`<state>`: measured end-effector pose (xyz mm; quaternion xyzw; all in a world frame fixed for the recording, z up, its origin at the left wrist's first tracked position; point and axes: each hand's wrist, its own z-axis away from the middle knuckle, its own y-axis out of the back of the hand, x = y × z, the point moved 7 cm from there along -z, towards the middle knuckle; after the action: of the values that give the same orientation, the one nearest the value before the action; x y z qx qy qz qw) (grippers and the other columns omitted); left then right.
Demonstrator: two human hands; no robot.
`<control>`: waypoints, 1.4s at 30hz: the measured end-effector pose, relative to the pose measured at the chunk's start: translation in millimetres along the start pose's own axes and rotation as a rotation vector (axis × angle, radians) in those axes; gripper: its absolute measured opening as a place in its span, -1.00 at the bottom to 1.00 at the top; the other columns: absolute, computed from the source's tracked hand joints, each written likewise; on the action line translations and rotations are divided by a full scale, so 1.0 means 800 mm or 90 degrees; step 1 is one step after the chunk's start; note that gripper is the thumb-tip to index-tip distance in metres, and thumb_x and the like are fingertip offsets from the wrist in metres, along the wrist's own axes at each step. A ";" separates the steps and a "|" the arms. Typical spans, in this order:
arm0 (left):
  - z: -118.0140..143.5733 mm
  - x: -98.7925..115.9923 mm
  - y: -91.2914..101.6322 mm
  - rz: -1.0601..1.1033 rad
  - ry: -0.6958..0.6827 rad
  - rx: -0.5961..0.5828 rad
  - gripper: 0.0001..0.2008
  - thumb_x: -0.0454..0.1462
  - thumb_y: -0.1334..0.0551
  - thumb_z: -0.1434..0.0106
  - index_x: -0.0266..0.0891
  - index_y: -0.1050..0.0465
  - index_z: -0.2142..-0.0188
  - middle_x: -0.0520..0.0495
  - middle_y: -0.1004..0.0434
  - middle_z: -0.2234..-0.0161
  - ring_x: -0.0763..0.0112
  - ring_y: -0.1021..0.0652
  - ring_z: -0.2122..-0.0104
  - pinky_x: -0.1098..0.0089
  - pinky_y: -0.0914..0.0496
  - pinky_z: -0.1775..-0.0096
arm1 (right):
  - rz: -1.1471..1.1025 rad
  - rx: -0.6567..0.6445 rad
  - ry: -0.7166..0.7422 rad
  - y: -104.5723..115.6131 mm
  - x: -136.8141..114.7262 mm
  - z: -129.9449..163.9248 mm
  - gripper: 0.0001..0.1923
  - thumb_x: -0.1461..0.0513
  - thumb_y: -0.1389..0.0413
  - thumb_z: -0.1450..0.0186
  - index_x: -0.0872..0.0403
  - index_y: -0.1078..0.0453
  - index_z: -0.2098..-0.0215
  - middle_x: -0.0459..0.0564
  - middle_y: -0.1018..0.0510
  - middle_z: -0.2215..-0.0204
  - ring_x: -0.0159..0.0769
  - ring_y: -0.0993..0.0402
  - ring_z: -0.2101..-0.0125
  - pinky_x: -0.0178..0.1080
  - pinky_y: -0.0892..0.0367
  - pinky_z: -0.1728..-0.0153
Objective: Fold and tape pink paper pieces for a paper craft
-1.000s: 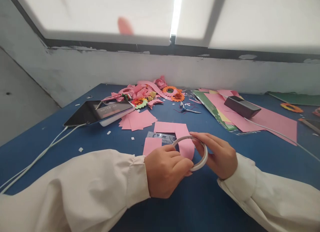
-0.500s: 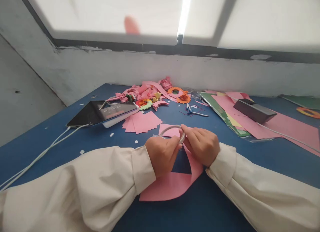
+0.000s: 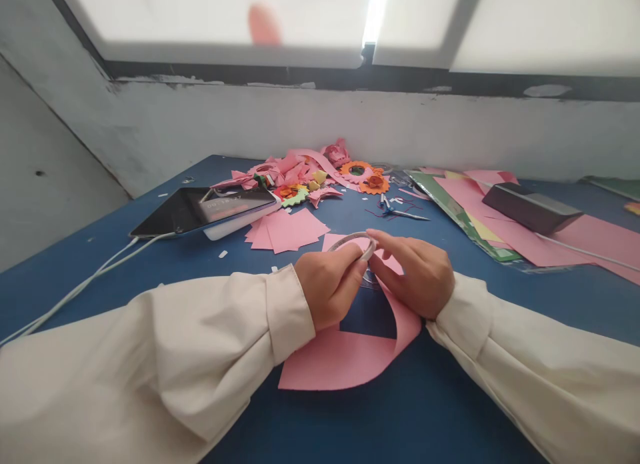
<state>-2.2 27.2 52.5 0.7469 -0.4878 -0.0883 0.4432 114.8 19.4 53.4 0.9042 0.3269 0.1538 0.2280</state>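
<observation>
1. Head view: the left hand (image 3: 330, 287) pinches the white ring (image 3: 371, 249) above the desk (image 3: 425, 411); the right hand (image 3: 420, 274) touches its edge, grip unclear.
2. A loose pinch could drop it; a low wrist could crease the curled pink strip (image 3: 345, 361).

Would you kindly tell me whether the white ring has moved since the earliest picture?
Yes: judged against the fanned pink squares, the white ring is now further left in view, nearer to them.

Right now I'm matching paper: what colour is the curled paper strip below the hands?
Pink curled paper strip, clearest in the head view.
</observation>
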 end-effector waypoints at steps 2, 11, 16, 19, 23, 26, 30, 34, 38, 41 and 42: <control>0.000 0.001 0.002 0.017 0.006 0.009 -0.85 -0.30 0.04 -0.38 -0.23 -0.25 0.29 0.12 -0.30 0.59 0.54 -0.36 0.62 0.51 -0.19 0.54 | -0.009 -0.012 -0.060 -0.007 0.008 0.001 -0.68 0.23 -0.08 -0.29 0.15 -0.30 0.00 -0.07 -0.58 0.40 -0.45 -0.47 0.52 -0.37 -0.35 0.46; 0.001 0.001 0.002 0.032 0.030 0.034 -0.84 -0.26 0.05 -0.38 -0.22 -0.25 0.23 0.10 -0.32 0.56 0.51 -0.36 0.60 0.49 -0.21 0.52 | -0.110 -0.071 -0.094 -0.015 0.011 0.000 -0.52 0.30 0.04 -0.32 0.13 -0.10 -0.20 0.11 -0.46 0.03 -0.37 -0.50 0.18 -0.34 -0.46 0.25; 0.000 -0.007 0.003 0.016 0.058 0.044 -0.85 -0.28 0.06 -0.39 -0.23 -0.23 0.23 0.10 -0.34 0.56 0.51 -0.37 0.62 0.49 -0.18 0.55 | -0.124 -0.048 -0.002 -0.007 -0.003 -0.001 -0.45 0.40 0.03 -0.27 0.08 -0.10 -0.22 0.09 -0.44 -0.02 -0.31 -0.40 0.00 -0.29 -0.40 0.06; -0.001 -0.006 0.002 0.016 0.038 0.029 -0.85 -0.28 0.08 -0.40 -0.23 -0.22 0.23 0.08 -0.37 0.53 0.50 -0.41 0.59 0.47 -0.19 0.53 | -0.113 -0.017 0.031 -0.002 -0.008 0.002 -0.49 0.42 -0.06 -0.23 0.03 -0.20 -0.14 0.00 -0.52 0.11 -0.36 -0.48 0.14 -0.31 -0.40 0.14; 0.001 0.011 -0.005 0.028 -0.045 -0.020 -0.82 -0.21 0.07 -0.38 -0.21 -0.18 0.31 0.10 -0.32 0.57 0.45 -0.36 0.61 0.41 -0.15 0.54 | -0.107 0.033 -0.017 0.004 0.000 0.002 -0.75 0.34 -0.13 -0.23 0.02 -0.35 0.12 -0.09 -0.56 0.35 -0.38 -0.49 0.36 -0.32 -0.41 0.33; 0.001 0.022 -0.009 0.025 -0.092 -0.049 -0.79 -0.20 0.11 -0.37 -0.20 -0.17 0.34 0.09 -0.28 0.59 0.43 -0.31 0.63 0.37 -0.15 0.54 | -0.088 0.059 -0.104 0.005 0.012 -0.002 -0.90 0.31 -0.12 -0.26 0.05 -0.37 0.23 -0.11 -0.52 0.49 -0.44 -0.42 0.54 -0.37 -0.33 0.54; 0.000 0.021 -0.012 -0.010 -0.099 -0.059 -0.78 -0.27 0.14 -0.38 -0.21 -0.21 0.30 0.07 -0.32 0.59 0.39 -0.34 0.62 0.35 -0.17 0.52 | -0.056 0.064 -0.128 0.005 0.015 -0.005 -0.89 0.31 -0.11 -0.27 0.08 -0.41 0.22 -0.12 -0.52 0.53 -0.50 -0.33 0.65 -0.39 -0.27 0.62; 0.002 0.010 -0.014 -0.036 -0.051 -0.045 -0.79 -0.27 0.13 -0.39 -0.24 -0.23 0.22 0.03 -0.41 0.54 0.37 -0.42 0.59 0.36 -0.17 0.53 | -0.051 0.041 -0.009 0.008 0.000 -0.003 -0.78 0.34 -0.10 -0.27 0.11 -0.38 0.10 -0.08 -0.56 0.47 -0.43 -0.45 0.49 -0.38 -0.36 0.44; 0.003 0.001 -0.011 -0.037 0.009 -0.014 -0.78 -0.25 0.12 -0.41 -0.24 -0.23 0.13 0.02 -0.45 0.50 0.38 -0.48 0.55 0.38 -0.21 0.52 | -0.042 0.028 0.101 0.011 -0.014 0.001 -0.62 0.37 -0.11 -0.25 0.16 -0.30 -0.04 -0.02 -0.58 0.41 -0.36 -0.47 0.41 -0.31 -0.38 0.37; 0.001 -0.007 -0.005 -0.032 0.068 0.012 -0.82 -0.27 0.09 -0.41 -0.22 -0.23 0.17 0.05 -0.44 0.51 0.42 -0.47 0.58 0.42 -0.20 0.55 | -0.042 0.009 0.131 0.007 -0.020 0.000 -0.50 0.38 -0.12 -0.22 0.21 -0.22 -0.13 0.00 -0.59 0.38 -0.35 -0.47 0.41 -0.30 -0.39 0.38; 0.001 -0.009 -0.003 -0.028 0.087 0.019 -0.84 -0.27 0.08 -0.41 -0.22 -0.23 0.18 0.06 -0.44 0.51 0.43 -0.47 0.58 0.43 -0.20 0.55 | -0.046 0.000 0.132 0.005 -0.021 0.000 -0.48 0.39 -0.12 -0.21 0.22 -0.20 -0.14 0.00 -0.58 0.37 -0.35 -0.47 0.40 -0.30 -0.39 0.38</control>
<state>-4.8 33.0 48.6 0.7683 -0.4414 -0.0396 0.4619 104.8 5.6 53.6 0.8709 0.3811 0.2384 0.1986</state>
